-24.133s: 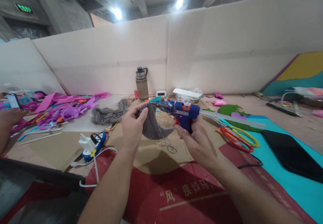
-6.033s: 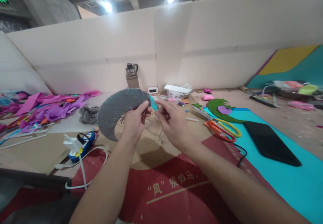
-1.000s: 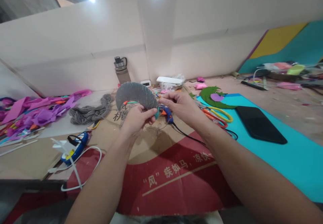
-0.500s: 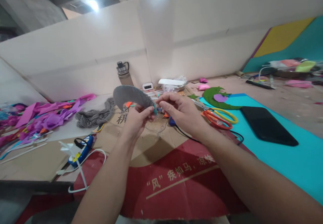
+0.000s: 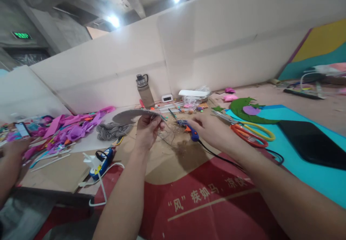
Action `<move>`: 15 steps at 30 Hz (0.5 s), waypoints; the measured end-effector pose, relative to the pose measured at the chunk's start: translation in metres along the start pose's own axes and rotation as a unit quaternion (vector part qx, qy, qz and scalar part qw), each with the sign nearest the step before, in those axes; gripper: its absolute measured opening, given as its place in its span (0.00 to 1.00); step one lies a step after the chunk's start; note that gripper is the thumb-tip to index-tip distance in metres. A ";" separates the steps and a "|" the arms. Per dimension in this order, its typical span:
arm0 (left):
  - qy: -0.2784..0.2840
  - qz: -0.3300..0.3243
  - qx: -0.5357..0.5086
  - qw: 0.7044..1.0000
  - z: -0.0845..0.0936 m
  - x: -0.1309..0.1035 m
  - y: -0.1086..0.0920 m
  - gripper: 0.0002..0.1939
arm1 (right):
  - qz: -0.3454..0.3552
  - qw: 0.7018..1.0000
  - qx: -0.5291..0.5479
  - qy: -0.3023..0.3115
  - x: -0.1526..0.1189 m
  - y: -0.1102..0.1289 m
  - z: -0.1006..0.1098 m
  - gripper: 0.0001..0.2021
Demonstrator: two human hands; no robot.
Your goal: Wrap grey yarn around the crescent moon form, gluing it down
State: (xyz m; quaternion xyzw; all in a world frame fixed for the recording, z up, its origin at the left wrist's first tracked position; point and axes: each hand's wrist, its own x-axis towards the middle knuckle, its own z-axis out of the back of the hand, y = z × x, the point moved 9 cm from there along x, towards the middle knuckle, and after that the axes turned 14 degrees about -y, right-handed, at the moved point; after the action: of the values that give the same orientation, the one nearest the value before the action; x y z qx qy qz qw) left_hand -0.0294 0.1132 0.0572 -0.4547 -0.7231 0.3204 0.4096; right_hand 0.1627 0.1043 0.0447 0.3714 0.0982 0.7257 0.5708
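Note:
My left hand [image 5: 150,130] pinches one end of a curved grey felt-like piece [image 5: 127,116], which points away to the left. Thin grey strands [image 5: 169,137] hang below these fingers. My right hand [image 5: 207,128] is closed at the handle of a blue hot glue gun [image 5: 194,133], with its fingertips partly hidden. The gun's black cord [image 5: 216,156] runs under my right forearm. Its front end points left over the cardboard [image 5: 164,160], close to a small orange scrap.
Scissors [image 5: 251,135], a green felt crescent [image 5: 240,110] and a black tablet-like slab [image 5: 310,144] lie at right. Left are grey yarn [image 5: 112,131], a blue power strip [image 5: 102,163], purple scraps [image 5: 72,128] and another person's hand [image 5: 14,151]. A bottle [image 5: 145,92] stands behind.
My right hand has left the grey piece and come down to the glue gun. The grey piece is lower and tilted flatter. The view has swung left, bringing another person's arm into sight.

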 end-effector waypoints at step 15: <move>0.101 -0.013 0.004 0.995 -0.006 -0.009 -0.016 0.11 | -0.186 0.976 -0.067 0.090 -0.001 -0.074 -0.072 0.13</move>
State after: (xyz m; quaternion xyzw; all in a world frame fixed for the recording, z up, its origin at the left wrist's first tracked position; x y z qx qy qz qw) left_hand -0.0279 0.0995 0.0705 -0.4738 -0.6827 0.2703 0.4862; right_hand 0.1718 0.1474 -0.0479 0.2409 0.1675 0.6420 0.7084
